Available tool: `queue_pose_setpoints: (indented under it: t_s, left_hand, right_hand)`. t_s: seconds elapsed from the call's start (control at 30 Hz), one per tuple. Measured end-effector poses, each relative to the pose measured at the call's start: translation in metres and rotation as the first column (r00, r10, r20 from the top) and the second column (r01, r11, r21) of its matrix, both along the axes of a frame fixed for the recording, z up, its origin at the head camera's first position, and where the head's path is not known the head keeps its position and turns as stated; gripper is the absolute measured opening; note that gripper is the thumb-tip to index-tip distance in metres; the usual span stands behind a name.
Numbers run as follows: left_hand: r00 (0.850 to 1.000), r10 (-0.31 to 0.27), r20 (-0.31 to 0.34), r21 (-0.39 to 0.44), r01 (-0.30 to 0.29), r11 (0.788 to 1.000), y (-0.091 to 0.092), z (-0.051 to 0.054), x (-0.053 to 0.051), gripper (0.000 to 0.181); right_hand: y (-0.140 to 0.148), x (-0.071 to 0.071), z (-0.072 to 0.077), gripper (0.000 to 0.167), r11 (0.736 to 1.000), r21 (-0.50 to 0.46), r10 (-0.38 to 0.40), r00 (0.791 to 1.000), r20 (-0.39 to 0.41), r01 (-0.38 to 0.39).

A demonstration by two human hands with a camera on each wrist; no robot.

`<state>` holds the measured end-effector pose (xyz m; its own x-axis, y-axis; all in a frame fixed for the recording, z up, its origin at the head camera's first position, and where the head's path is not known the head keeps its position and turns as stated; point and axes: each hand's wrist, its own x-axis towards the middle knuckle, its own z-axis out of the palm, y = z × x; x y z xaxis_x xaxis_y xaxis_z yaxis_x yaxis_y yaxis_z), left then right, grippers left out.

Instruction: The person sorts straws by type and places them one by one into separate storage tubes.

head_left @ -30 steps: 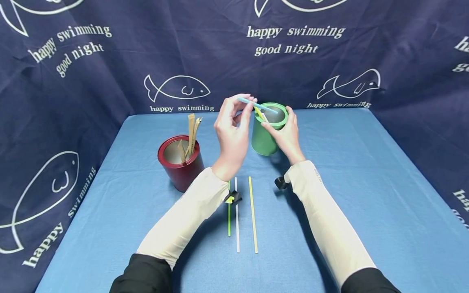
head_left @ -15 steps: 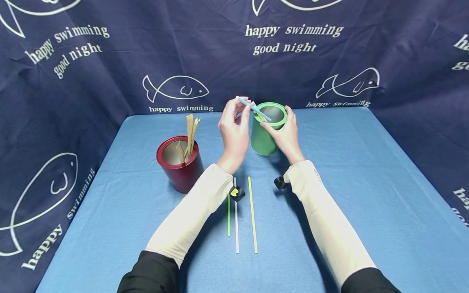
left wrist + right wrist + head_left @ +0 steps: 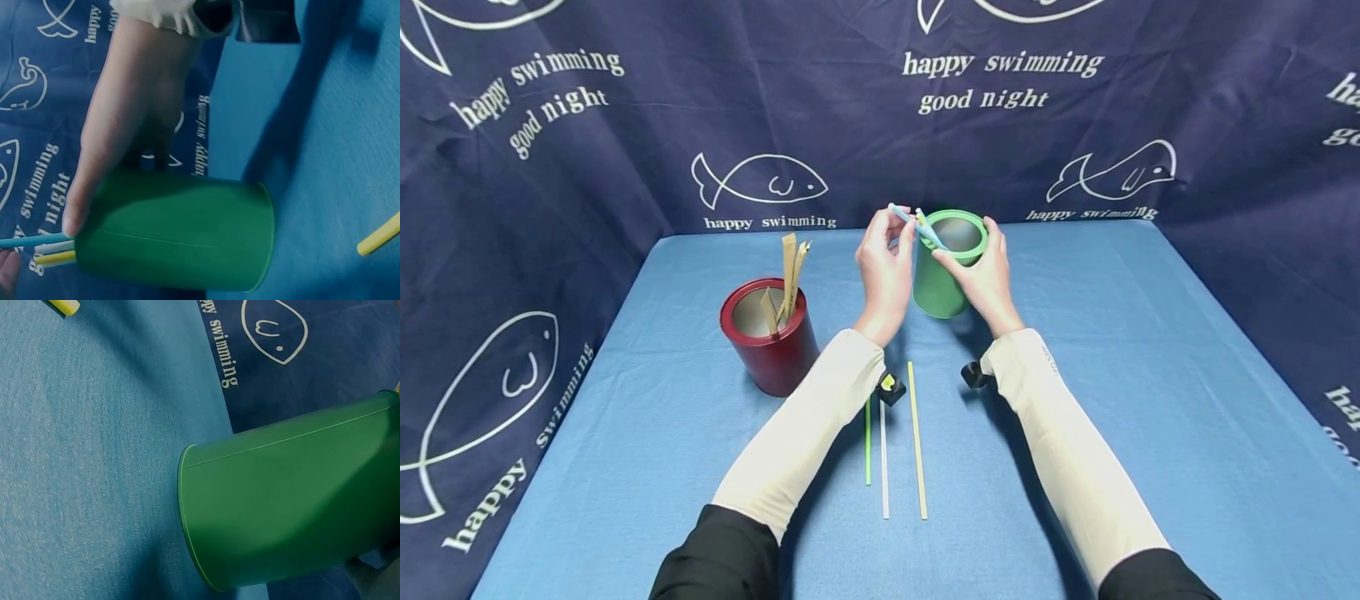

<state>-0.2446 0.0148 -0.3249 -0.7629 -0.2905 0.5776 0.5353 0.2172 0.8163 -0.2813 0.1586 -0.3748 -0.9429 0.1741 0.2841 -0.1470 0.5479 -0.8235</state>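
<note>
My left hand (image 3: 883, 275) pinches a blue straw (image 3: 34, 240), whose lower end reaches inside the rim of a green can (image 3: 936, 287). Around the can's rim my right hand (image 3: 988, 279) grips from the right side, thumb at the near edge. A yellow straw (image 3: 56, 257) and a white straw (image 3: 47, 248) lean out of the can on the left, close to the blue one. In the right wrist view the can's green wall fills much of the frame. The bottom of the can's inside is hidden.
A dark red can (image 3: 775, 358) with several paper-wrapped sticks (image 3: 790, 275) stands at the left. On the blue tablecloth (image 3: 625, 433) lie a yellow straw (image 3: 917, 442), a white straw (image 3: 884, 467) and a green straw (image 3: 868, 450), partly under my left forearm. A dark printed curtain hangs behind.
My left hand has moved slightly right and down toward the green can, and the blue straw's end has gone from over the opening to inside the near-left rim. My right hand stays put.
</note>
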Motion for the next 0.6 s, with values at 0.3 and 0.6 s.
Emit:
queue_pose_setpoints:
  t_s: [0.3,0.6]
  left_hand:
    - [0.996,0.082,0.032,-0.155,-0.076,0.985,0.006,-0.015,-0.011,0.012]
    - [0.993,0.042,0.111,-0.133,-0.027,0.991,0.008,-0.022,-0.017,0.016]
  right_hand:
    - [0.001,-0.001,-0.001,0.096,1.000,0.005,-0.003,1.000,0.002,0.003]
    - [-0.001,0.000,0.001,0.097,1.000,0.008,-0.002,1.000,0.008,0.002]
